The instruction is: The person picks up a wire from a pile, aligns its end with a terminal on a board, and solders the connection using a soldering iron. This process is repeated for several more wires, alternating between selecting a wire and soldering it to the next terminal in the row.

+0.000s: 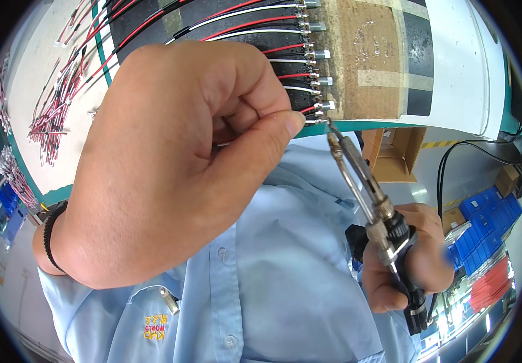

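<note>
My left hand [182,157] is closed in a pinch at the table's near edge, thumb against forefinger. A thin red wire [307,110] comes out at its fingertips and meets the nearest small metal connector [327,106]; the fingers hide most of the wire. My right hand [415,260] grips a soldering iron [364,172] with a thin metal feed tube [352,181] alongside it. The iron's tip points up at that same connector, very close to it; I cannot tell if they touch. Further connectors [321,54] stand in a row beyond, each with red and white wires.
The connectors line the edge of a worn brown board [370,66] with tape strips. Bundles of red, black and white wires [52,124] lie on the white tabletop at left. Below the table are an open cardboard box [394,160], black cables [442,169] and blue bins [485,221].
</note>
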A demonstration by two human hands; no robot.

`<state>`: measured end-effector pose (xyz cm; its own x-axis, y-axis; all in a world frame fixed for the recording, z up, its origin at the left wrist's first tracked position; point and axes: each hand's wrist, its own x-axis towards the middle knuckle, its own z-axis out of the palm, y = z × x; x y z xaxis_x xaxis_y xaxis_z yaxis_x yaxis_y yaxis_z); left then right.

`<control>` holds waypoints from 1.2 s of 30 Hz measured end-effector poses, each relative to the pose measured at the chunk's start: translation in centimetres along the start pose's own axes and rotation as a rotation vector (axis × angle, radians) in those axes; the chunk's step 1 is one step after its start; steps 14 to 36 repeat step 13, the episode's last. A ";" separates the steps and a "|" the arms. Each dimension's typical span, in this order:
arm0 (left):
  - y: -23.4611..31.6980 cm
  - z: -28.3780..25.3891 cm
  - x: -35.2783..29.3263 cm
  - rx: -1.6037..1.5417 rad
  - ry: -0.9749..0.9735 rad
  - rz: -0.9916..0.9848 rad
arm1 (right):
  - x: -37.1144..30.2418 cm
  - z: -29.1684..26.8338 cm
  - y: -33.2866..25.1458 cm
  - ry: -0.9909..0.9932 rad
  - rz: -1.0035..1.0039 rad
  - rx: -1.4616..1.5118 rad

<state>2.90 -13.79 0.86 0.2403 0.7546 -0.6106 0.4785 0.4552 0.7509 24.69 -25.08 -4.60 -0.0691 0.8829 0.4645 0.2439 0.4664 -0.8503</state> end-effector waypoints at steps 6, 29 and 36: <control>0.5 0.0 -0.1 0.218 -0.008 0.058 | -0.3 0.0 0.2 0.040 0.003 0.013; -0.1 0.1 0.2 0.001 0.013 0.025 | -0.4 -0.6 0.3 -0.027 0.007 0.049; -0.1 0.1 0.2 0.001 0.013 0.025 | -0.4 -0.6 0.3 -0.027 0.007 0.049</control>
